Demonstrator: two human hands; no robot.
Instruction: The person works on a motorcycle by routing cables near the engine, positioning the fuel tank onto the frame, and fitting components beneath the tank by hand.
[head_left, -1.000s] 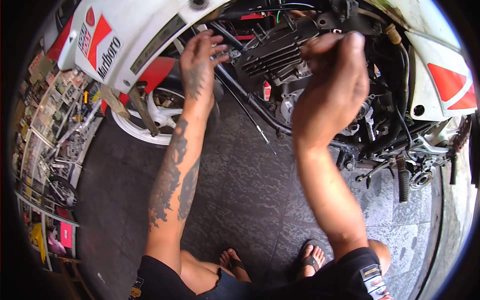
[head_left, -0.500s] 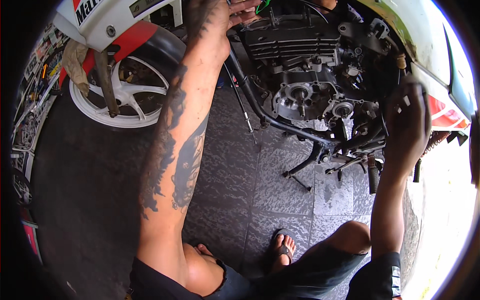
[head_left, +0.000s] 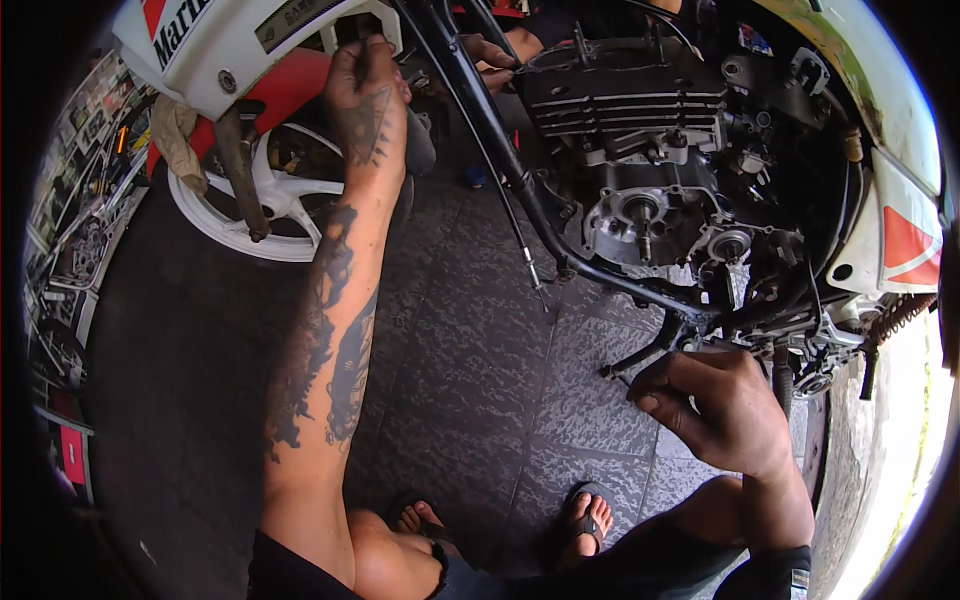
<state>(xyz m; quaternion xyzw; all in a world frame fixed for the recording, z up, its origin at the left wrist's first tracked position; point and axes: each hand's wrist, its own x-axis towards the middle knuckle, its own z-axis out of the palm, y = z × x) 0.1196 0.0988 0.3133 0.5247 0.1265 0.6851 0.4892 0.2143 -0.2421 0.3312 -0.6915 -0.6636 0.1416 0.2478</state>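
the person's left hand (head_left: pixel 366 95), far and left, is curled at the lower edge of the white fairing (head_left: pixel 195 80); whether it grasps anything, one cannot tell. the right hand (head_left: pixel 715 405), nearer and right, has its fingers bent inward; whether it pinches something small is unclear. the opened engine (head_left: pixel 640 215) sits far right within the black frame (head_left: pixel 510 165). another person's hand (head_left: pixel 488 50) shows beyond it.

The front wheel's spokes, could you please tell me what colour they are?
White; the front wheel's spokes show best in the head view.
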